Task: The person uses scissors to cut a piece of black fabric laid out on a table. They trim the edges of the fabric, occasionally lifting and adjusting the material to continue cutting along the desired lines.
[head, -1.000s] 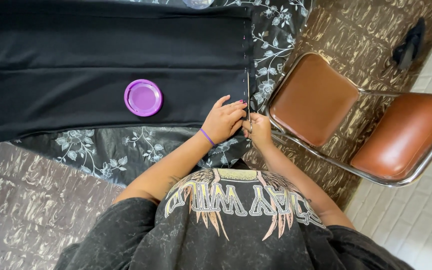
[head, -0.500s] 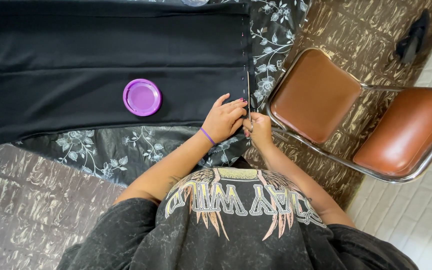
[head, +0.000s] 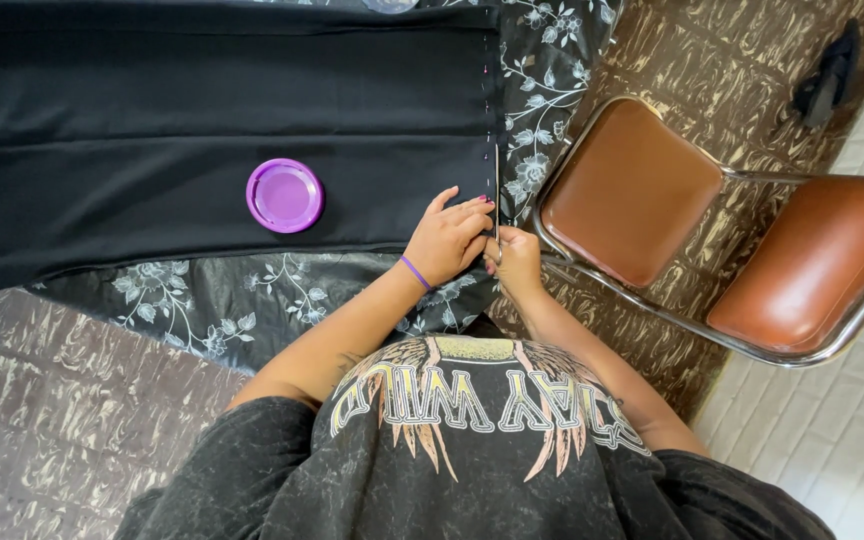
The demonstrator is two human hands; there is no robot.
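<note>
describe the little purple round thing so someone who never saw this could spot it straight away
Start at the wide black fabric spread over the floral tablecloth. On its lower half, apart from the left hand and to that hand's left, lies the purple lid. It is the only round, brightly coloured thing on the dark cloth.

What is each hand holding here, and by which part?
The left hand presses flat on the black fabric near its right edge. The right hand pinches that edge at the near corner, perhaps with scissors; too small to tell.
</note>
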